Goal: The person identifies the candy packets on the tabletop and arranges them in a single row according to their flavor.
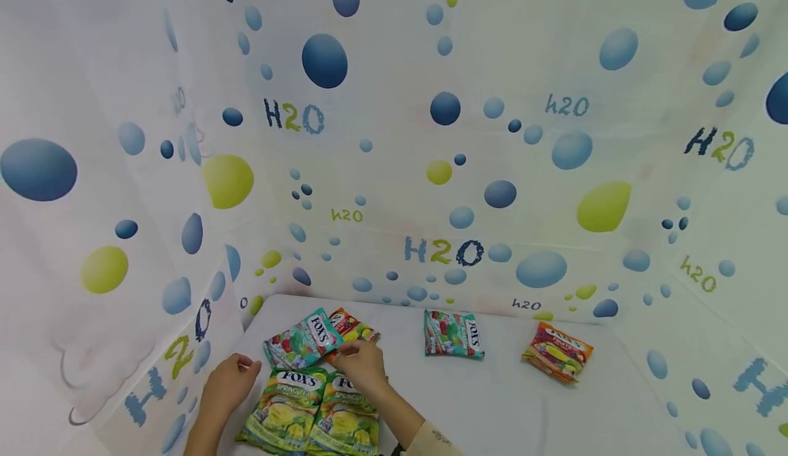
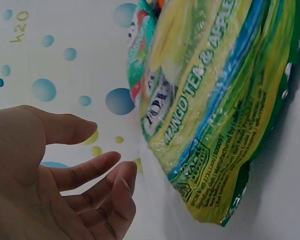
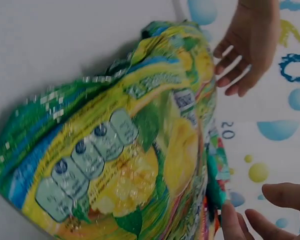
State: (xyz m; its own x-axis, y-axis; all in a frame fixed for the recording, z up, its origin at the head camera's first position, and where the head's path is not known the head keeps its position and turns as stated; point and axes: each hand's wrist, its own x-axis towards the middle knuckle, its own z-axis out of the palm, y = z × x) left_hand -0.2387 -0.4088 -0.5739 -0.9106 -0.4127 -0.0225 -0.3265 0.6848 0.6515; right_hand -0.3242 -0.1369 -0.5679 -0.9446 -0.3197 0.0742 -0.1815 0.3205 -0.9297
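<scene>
My left hand [image 1: 229, 382] is just left of the candy bags, thumb and fingers apart with nothing between them. My right hand [image 1: 364, 368] reaches over the top of the right yellow-green Fox's Spring Tea bag [image 1: 346, 418], its fingertips at the lower right end of a teal Fox's candy bag [image 1: 300, 343]. In the right wrist view its thumb stands apart from its fingers. Partly under the teal bag lies a red-orange candy bag [image 1: 356, 326]. The left Spring Tea bag [image 1: 284, 405] lies alongside the right one. Its printed front [image 2: 200, 100] faces the left wrist camera.
Farther right on the white table [image 1: 468, 401] lie another teal Fox's bag [image 1: 452, 334] and a red-orange Fox's Fruits bag [image 1: 558, 352]. A white curtain [image 1: 394, 169] printed with bubbles and H2O lettering rises behind the table and along both sides.
</scene>
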